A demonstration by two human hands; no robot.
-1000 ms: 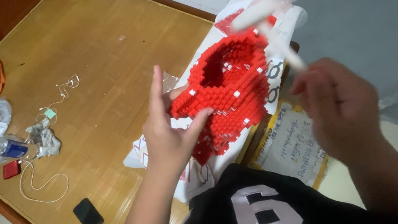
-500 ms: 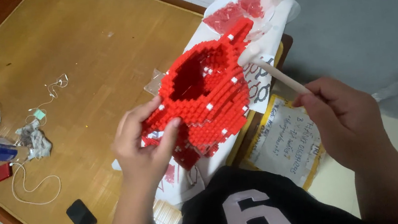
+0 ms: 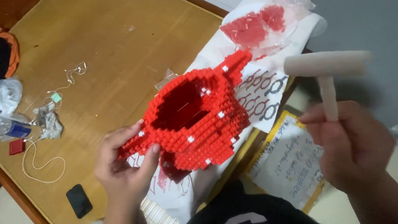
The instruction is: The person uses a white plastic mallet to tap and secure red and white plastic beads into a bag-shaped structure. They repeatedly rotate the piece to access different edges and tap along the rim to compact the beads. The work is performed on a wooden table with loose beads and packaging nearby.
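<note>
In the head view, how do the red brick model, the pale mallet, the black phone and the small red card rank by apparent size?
1. red brick model
2. pale mallet, though it is raised nearer the camera, so it may look bigger
3. black phone
4. small red card

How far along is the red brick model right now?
Done: the red brick model already stands as a tall hollow shell with a spout-like arm. In hand: the left hand grips its lower edge, while the right hand holds a small pale mallet raised clear of it. Left: loose red pieces fill the clear bag.
</note>
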